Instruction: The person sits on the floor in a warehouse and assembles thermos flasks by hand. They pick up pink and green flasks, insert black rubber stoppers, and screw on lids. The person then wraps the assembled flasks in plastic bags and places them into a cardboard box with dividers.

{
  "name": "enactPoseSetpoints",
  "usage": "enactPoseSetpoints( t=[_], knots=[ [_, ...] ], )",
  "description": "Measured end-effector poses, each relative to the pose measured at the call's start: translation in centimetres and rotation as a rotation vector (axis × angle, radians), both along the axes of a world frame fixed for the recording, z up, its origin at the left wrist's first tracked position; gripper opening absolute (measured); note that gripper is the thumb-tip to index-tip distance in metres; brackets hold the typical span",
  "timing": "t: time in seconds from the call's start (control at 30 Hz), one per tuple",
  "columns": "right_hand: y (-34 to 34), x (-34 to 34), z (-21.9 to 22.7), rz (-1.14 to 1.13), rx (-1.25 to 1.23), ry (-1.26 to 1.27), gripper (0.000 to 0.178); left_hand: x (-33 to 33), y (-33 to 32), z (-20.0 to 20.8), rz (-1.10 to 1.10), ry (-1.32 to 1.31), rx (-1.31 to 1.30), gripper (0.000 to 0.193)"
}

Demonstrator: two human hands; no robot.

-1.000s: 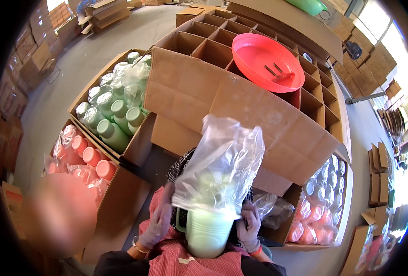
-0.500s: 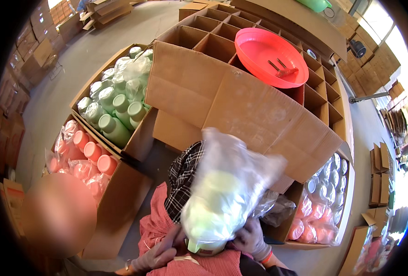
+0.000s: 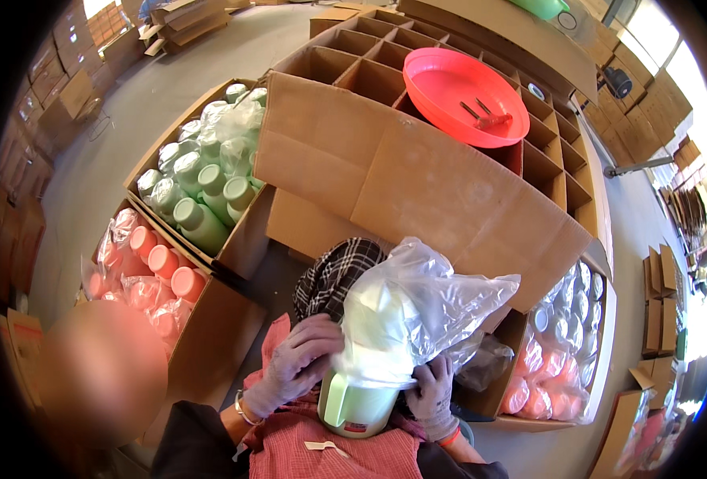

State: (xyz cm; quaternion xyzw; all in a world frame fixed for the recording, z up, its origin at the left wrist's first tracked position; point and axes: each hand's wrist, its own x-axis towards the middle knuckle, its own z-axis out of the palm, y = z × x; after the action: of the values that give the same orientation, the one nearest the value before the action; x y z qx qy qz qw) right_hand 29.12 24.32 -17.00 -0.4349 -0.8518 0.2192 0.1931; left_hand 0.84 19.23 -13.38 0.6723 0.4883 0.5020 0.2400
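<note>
A pale green jug [image 3: 363, 405] with a side handle rests on my lap, its base towards me. A clear plastic bag [image 3: 449, 307] covers its far part and trails off to the right; the bag's rim crosses the jug's body, leaving the handle bare. My gloved left hand [image 3: 299, 363] is at the bag's left side, fingers curled against the film. At the rim's right end, my gloved right hand [image 3: 433, 397] pinches the film beside the jug. The jug's far end shows only dimly through the plastic.
A large divided carton [image 3: 321, 144] stands ahead, a pink basin [image 3: 449, 80] with small tools on top. On the left are boxes of bagged green bottles [image 3: 198, 223] and pink bottles [image 3: 162, 261]. Another box of bagged bottles [image 3: 557, 351] sits at right. A blurred round shape [image 3: 102, 371] fills the lower left.
The bag's rim now lies farther up the jug, baring its green body and handle. My left hand has risen from the jug's base to the bag's side. The film now trails right.
</note>
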Motion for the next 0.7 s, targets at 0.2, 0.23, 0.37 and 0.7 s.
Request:
enactPoseSetpoints(
  t=[0.2,0.23,0.37,0.7],
  knots=[
    [-3.0,2.8,-1.8,0.378,0.119,0.008,0.025,-2.2,-8.6,-2.5,-0.683,-0.058,-0.391,0.016],
    [-3.1,2.7,-1.8,0.442,0.132,0.032,0.024,-2.7,-8.7,-2.8,-0.652,-0.146,-0.621,0.016],
    [-4.2,3.8,-1.6,0.533,0.124,-0.052,0.018,-4.1,-5.0,0.9,-0.194,-0.110,-0.788,0.018],
    [-6.3,1.6,-2.5,0.324,-0.188,0.405,0.019,-6.4,-10.3,-10.3,1.032,3.736,2.167,0.043]
  ],
)
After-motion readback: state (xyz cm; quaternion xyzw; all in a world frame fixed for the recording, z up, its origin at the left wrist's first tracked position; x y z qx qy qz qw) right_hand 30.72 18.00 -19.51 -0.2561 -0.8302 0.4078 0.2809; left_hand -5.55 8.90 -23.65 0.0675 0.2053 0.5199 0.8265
